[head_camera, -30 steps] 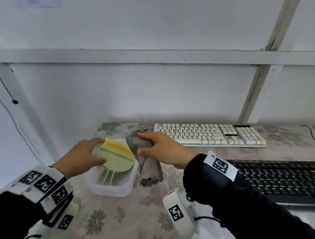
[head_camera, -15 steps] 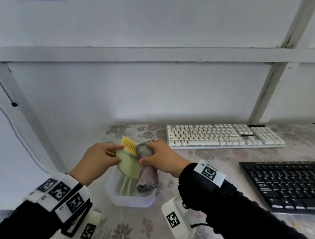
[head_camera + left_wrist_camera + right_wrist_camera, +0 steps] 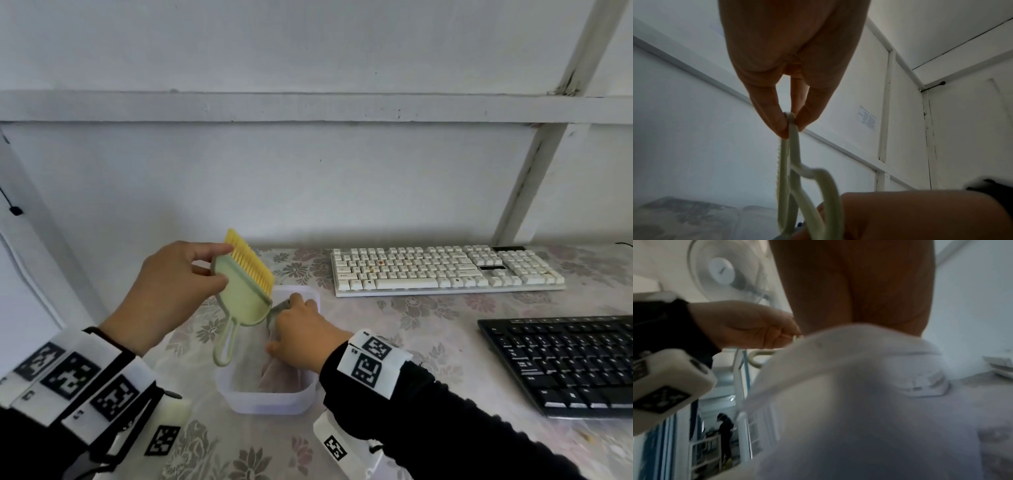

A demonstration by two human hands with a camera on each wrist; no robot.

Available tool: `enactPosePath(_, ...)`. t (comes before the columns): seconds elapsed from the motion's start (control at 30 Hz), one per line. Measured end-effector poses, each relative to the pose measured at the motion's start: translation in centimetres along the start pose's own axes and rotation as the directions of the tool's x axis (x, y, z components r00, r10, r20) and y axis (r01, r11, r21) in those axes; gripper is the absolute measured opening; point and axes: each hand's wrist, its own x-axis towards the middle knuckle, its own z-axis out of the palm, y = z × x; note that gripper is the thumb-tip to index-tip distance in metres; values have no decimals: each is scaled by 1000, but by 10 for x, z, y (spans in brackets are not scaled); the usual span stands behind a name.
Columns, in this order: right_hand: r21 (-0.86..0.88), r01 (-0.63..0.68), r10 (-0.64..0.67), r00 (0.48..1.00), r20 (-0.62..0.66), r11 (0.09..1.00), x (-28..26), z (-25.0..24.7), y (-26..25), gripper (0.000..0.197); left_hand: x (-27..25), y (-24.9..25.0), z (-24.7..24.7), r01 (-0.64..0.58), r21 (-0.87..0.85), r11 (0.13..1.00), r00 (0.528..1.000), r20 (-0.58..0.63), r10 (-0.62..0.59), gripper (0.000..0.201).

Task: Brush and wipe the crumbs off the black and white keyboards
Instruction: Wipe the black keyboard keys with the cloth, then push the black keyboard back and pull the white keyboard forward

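Note:
My left hand (image 3: 178, 287) pinches the edge of a pale green brush (image 3: 245, 298) with yellow bristles and holds it up over a clear plastic tub (image 3: 270, 399); the left wrist view shows thumb and fingers (image 3: 777, 118) nipping its rim (image 3: 791, 123). My right hand (image 3: 301, 334) reaches into the tub and grips a grey cloth (image 3: 279, 308), most of it hidden under the hand. The white keyboard (image 3: 445, 269) lies at the back of the table, with a few crumbs on its keys. The black keyboard (image 3: 568, 363) lies at the near right.
The table carries a floral cloth (image 3: 411, 318) and backs onto a white wall with a diagonal beam (image 3: 534, 164). In the right wrist view the tub's wall (image 3: 859, 386) fills the frame, with a fan (image 3: 729, 269) and a distant person (image 3: 725, 425) behind.
The left hand has lifted the brush up out of the tub, its handle now hanging down. The right hand has sunk deeper into the tub with the cloth. The head camera has shifted left.

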Motion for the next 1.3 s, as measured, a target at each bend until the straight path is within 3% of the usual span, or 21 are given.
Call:
enactPosePath(0.1,-145,-13,1,996,-87,989,-10,-2,4,39,-2,-3,5,1,-51,999,1000,10,0,39)
enactPosePath(0.17,-154,-25,12,996,-83,988,-17,-10,9,41,-4,-3,9,20,-110,994,999,38,-16,40)
enactPosePath(0.43,111,-106,109,994,-24,988,-35,-24,38,45,-11,-11,33,162,-293,942,974,199,-105,45)
enactPosePath(0.6,237,-109,110,994,10,965,-45,-13,41,56,-12,-24,42,191,-189,963,960,241,-143,51)
enactPosePath(0.77,289,-86,78,996,38,953,-58,-10,37,73,-16,-35,40,163,27,986,957,238,-165,52)
enactPosePath(1.0,277,-67,47,996,78,959,-72,-10,33,84,-31,-29,44,136,75,988,926,344,-153,45)
enactPosePath(1.1,270,-56,35,996,80,961,-80,-13,36,83,-32,-24,44,137,93,986,929,334,-161,56)
enactPosePath(1.3,239,-65,61,998,24,969,-106,-33,65,77,-26,10,54,23,214,977,953,291,-86,79)
